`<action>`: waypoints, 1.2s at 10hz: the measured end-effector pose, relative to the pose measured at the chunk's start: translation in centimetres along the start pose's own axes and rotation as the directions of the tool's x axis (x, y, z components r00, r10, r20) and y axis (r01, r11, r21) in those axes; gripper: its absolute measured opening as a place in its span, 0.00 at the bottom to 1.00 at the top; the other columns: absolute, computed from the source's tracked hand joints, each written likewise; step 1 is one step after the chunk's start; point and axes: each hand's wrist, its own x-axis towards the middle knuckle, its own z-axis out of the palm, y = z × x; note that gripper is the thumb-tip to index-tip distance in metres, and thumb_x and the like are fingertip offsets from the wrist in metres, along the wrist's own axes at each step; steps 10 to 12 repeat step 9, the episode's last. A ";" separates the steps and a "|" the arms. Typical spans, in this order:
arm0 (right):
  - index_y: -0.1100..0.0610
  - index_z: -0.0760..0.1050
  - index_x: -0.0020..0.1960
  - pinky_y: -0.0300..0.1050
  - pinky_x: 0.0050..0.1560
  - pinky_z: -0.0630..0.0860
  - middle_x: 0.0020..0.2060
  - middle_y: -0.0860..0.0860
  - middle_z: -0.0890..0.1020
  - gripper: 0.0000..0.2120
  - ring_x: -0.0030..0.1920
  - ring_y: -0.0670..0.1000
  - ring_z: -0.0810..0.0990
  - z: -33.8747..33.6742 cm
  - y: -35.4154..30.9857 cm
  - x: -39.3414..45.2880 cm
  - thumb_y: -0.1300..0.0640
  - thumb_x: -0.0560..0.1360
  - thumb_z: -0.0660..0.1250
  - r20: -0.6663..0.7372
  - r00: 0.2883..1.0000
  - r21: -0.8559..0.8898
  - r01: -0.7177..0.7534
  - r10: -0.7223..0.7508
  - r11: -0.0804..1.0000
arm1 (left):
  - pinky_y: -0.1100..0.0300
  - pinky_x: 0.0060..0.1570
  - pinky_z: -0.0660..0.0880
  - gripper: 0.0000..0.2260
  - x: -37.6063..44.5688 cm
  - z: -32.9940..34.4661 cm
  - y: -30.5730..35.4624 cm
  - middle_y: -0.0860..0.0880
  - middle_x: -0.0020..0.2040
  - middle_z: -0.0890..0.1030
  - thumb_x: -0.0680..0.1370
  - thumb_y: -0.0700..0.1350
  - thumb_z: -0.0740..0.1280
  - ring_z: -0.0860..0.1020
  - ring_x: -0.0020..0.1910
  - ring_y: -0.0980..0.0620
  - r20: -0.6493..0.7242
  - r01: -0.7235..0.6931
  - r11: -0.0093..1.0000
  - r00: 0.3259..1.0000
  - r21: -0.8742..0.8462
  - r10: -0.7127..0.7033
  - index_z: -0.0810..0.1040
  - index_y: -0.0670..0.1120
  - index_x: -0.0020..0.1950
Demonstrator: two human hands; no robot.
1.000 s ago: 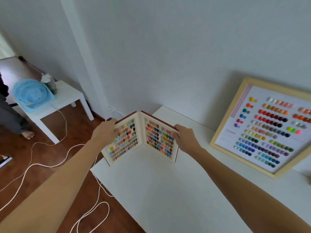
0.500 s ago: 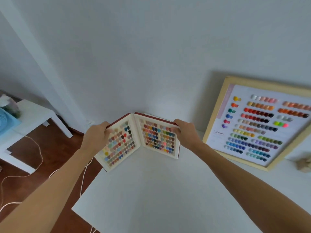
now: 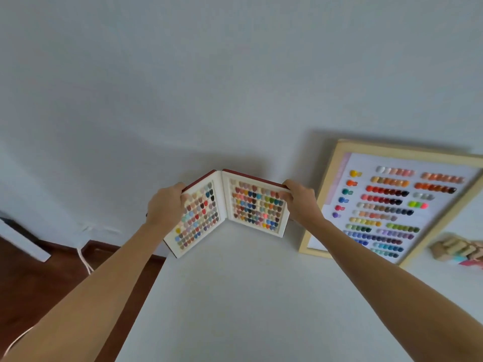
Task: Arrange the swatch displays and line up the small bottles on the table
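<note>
1. Since the earlier frame, the swatch book (image 3: 226, 210) had shifted nearer the wall.
2. Left hand (image 3: 165, 205) gripped its nine-o'clock edge; right hand (image 3: 300, 200) gripped its three-o'clock edge.
3. It stood open on the table (image 3: 235, 296), the framed chart (image 3: 386, 205) at three o'clock.

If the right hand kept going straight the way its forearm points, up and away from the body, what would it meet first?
Probably the wall behind the swatch book. The right hand already holds the book's right cover, so that would be pushed back first. The framed swatch board lies to its right, apparently out of line; depth is unclear.
</note>
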 end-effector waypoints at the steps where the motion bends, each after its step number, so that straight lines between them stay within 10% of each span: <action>1: 0.51 0.70 0.49 0.33 0.35 0.70 0.44 0.49 0.79 0.03 0.40 0.49 0.78 0.5 0.8 1.1 0.56 0.80 0.58 -0.020 0.999 -0.017 -0.042 0.041 0.999 | 0.51 0.39 0.81 0.09 1.6 0.7 0.3 0.43 0.45 0.83 0.81 0.44 0.59 0.81 0.39 0.46 0.026 -0.013 1.000 1.000 0.014 0.013 0.75 0.41 0.56; 12: 0.49 0.63 0.71 0.55 0.67 0.68 0.71 0.53 0.68 0.21 0.68 0.57 0.69 -0.9 -0.8 0.8 0.56 0.79 0.61 -0.117 0.991 -0.030 -0.072 0.068 0.997 | 0.50 0.48 0.78 0.12 2.9 1.9 2.4 0.40 0.54 0.79 0.79 0.45 0.62 0.79 0.51 0.42 -0.063 -0.030 0.991 0.997 0.133 0.038 0.72 0.40 0.59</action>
